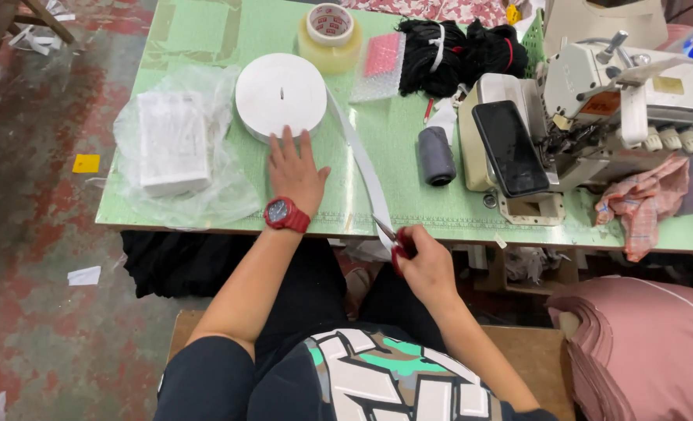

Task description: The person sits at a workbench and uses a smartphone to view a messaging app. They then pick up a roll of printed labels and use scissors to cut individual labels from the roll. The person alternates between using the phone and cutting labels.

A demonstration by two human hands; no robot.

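Flat on the green worktop (206, 31), the left hand (294, 173) is spread wide, fingertips touching the white elastic roll (281, 93). Red-handled scissors (394, 238) are gripped by the right hand (427, 263) at the worktop's near edge, blades meeting the elastic strip (362, 164) unwound from the roll.

A pale green surface (206, 31) runs across the far part of the scene, patched with tape at its far left corner. Left of it, the concrete floor (34, 234) is worn, stained red and grey, and littered with paper scraps. A wooden bench (533, 359) sits nearest. Light is even.
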